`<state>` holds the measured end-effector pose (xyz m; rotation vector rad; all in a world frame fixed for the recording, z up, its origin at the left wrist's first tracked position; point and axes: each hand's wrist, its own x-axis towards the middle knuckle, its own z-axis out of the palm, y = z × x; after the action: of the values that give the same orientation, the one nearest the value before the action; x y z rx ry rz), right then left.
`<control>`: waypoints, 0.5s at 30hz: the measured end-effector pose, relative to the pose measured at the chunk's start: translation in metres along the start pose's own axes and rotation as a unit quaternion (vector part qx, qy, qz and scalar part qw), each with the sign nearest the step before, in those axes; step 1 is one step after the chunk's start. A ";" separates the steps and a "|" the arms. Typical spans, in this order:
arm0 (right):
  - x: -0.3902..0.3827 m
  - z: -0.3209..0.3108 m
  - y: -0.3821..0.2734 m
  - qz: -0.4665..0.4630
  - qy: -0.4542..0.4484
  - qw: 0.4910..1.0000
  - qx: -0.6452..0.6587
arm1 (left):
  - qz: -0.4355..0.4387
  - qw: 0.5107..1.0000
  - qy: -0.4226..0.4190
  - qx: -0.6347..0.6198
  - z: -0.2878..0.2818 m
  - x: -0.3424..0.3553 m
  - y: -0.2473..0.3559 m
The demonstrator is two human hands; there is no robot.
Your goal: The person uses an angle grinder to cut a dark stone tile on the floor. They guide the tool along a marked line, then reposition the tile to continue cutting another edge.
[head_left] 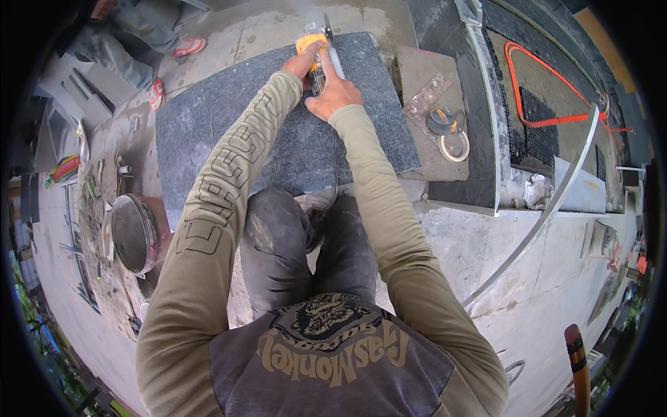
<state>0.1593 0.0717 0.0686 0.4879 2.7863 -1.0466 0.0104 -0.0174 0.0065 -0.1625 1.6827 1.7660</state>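
Left hand (299,64) and right hand (336,96) clamp our yellow grinder (304,43); we should keep its disc (327,26) square to the dark slab (222,132) beneath our grip, feeding slowly.

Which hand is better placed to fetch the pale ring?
Likely the right hand, nearer than the left hand to the pale ring right of the slab, though both hold the power tool.
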 end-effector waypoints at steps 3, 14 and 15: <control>-0.018 -0.003 0.005 -0.014 -0.001 1.000 0.000 | -0.007 1.000 -0.003 0.014 0.003 -0.012 -0.008; -0.021 0.000 0.010 -0.015 0.018 1.000 -0.001 | -0.017 0.998 0.009 0.063 0.015 -0.039 0.002; -0.018 0.000 0.009 -0.016 0.013 1.000 0.003 | -0.014 0.998 0.005 0.058 0.012 -0.032 0.000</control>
<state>0.1797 0.0736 0.0675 0.4627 2.8234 -1.0639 0.0386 -0.0181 0.0253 -0.1414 1.7764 1.6444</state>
